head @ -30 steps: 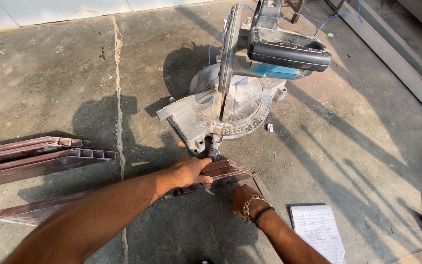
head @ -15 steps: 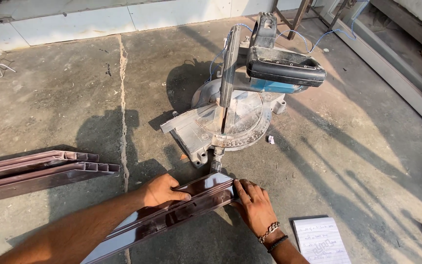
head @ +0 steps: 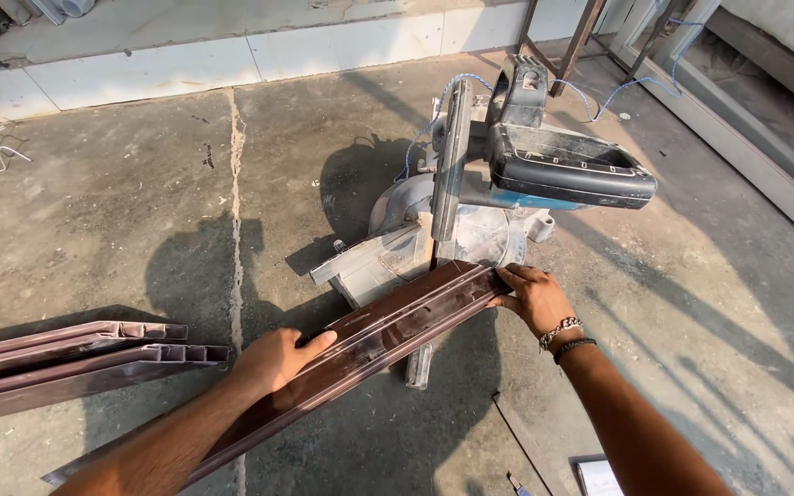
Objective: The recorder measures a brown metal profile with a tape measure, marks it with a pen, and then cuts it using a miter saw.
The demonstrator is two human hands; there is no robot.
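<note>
Both hands hold one long brown metal bar, which lies slanted across the base of the chop saw. At about seven o'clock from the saw, the left hand is curled over the bar's middle; at four o'clock, the right hand grips its far end beside the raised blade. Seemingly the bar is placed but uncut, its positioning unfinished. Two more bars lie at nine o'clock on the concrete floor.
</note>
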